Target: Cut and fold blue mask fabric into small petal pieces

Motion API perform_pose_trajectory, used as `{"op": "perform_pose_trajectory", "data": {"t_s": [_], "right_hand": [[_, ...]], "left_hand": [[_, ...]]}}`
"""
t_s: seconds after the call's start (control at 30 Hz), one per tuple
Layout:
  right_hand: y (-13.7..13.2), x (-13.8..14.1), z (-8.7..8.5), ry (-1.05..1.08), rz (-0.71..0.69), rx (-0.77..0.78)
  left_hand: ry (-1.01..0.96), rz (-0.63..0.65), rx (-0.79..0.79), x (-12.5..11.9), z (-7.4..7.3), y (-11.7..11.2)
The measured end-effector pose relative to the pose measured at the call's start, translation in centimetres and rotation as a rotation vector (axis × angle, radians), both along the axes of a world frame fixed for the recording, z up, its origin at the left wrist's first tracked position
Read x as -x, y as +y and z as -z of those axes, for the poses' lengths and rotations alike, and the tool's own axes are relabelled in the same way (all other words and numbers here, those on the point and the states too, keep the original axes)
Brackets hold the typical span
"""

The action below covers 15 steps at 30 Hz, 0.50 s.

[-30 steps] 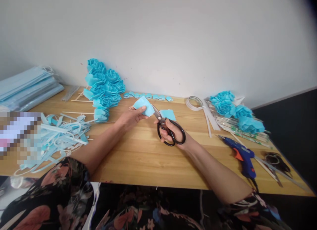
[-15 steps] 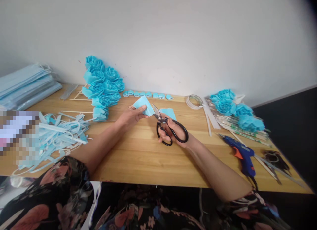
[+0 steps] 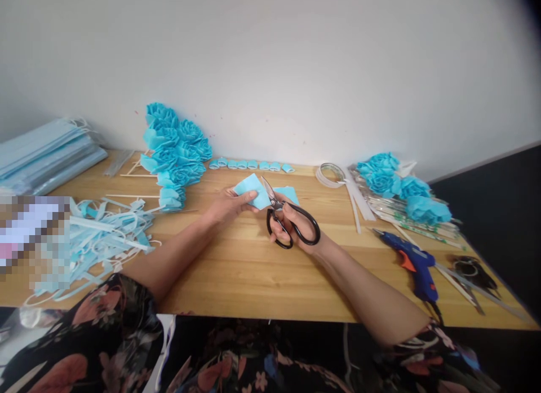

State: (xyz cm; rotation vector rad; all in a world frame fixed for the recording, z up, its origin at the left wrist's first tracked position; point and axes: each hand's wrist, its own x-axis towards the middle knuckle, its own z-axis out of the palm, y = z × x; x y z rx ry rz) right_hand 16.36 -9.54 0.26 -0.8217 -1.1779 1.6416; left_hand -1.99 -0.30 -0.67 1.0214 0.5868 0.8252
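My left hand pinches a folded light-blue piece of fabric above the wooden table. My right hand grips black-handled scissors, fingers through the loops. The blades point up and left into the blue piece's right edge. A second light-blue piece lies on the table just behind the scissors.
Blue fabric roses on sticks lie at the back left, more roses at the right. A row of small blue rolls lines the wall. Cut strips, stacked masks, a tape roll and a blue glue gun surround the hands.
Both hands with the blue piece and scissors have shifted slightly right and down. The scissor blades have closed further onto the piece's edge.
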Motion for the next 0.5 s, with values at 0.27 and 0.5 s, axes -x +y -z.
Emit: {"op": "perform_pose_trajectory", "data": {"t_s": [0.27, 0.5], "right_hand": [[-0.21, 0.25, -0.59, -0.058, 0.074, -0.03], [-0.18, 0.08, -0.72, -0.121, 0.05, -0.04]], "left_hand": [[0.002, -0.004, -0.022, 0.17, 0.03, 0.22], [0.013, -0.011, -0.045, 0.4, -0.21, 0.3]]}}
